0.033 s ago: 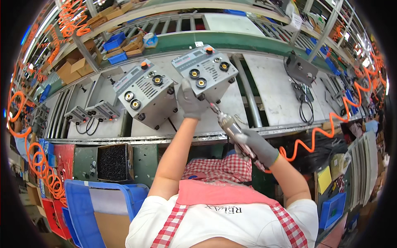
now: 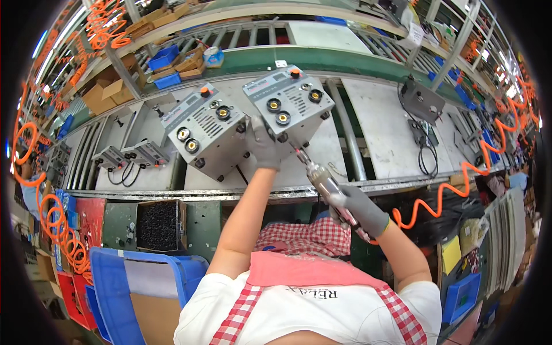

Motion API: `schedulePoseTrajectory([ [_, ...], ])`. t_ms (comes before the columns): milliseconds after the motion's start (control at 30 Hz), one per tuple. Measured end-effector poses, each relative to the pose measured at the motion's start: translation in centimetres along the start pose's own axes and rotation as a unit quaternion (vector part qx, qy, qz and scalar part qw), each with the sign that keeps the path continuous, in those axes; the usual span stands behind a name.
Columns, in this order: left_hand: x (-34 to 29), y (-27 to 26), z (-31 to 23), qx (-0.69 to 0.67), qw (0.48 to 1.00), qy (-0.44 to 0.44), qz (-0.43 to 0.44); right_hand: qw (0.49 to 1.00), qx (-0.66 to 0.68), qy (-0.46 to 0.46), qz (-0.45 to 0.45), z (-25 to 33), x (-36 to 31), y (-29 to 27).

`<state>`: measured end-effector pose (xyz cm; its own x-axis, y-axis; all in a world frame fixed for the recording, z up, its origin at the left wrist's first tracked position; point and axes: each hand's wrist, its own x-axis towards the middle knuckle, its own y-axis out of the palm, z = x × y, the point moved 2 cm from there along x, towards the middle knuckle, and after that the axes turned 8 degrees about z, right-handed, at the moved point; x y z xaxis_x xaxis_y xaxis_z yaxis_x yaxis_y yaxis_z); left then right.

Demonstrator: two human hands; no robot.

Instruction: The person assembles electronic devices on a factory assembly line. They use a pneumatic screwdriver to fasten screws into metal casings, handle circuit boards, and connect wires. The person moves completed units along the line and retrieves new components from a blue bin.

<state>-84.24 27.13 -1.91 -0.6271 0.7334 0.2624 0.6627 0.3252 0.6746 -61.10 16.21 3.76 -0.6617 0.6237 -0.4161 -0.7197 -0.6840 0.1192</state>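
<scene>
Now left hand [image 2: 263, 144] steadies grey unit [image 2: 289, 102]; right hand [image 2: 359, 210] grips screwdriver [image 2: 321, 178].

left hand [image 2: 263, 146] outstretched, right hand [image 2: 359, 210] gripping

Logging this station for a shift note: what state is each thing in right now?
Left hand: gloved, gripping the lower edge of the right grey unit.
Right hand: gloved, closed around the pneumatic screwdriver.
Pneumatic screwdriver: tilted, tip at the unit's underside.
Right grey unit: tipped up, propped.
Left grey unit: resting on the bench, untouched.
Orange coiled hose: stretched.
</scene>
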Motion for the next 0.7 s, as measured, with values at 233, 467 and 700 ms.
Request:
schedulePoseTrajectory([
  [233,-6.2,-6.6,1.3,0.022,0.959,-0.284,0.005,0.998,-0.064,0.018,0.007,-2.9,-1.1,-1.2],
  [467,-6.8,-5.8,-2.4,0.002,0.948,-0.316,0.031,0.998,-0.057,0.002,0.01,-3.8,-0.5,-1.2],
  [700,-7.5,-4.7,-2.8,0.015,0.917,-0.376,0.133,0.997,-0.079,0.005,0.025,-5.0,-0.1,-1.1],
])
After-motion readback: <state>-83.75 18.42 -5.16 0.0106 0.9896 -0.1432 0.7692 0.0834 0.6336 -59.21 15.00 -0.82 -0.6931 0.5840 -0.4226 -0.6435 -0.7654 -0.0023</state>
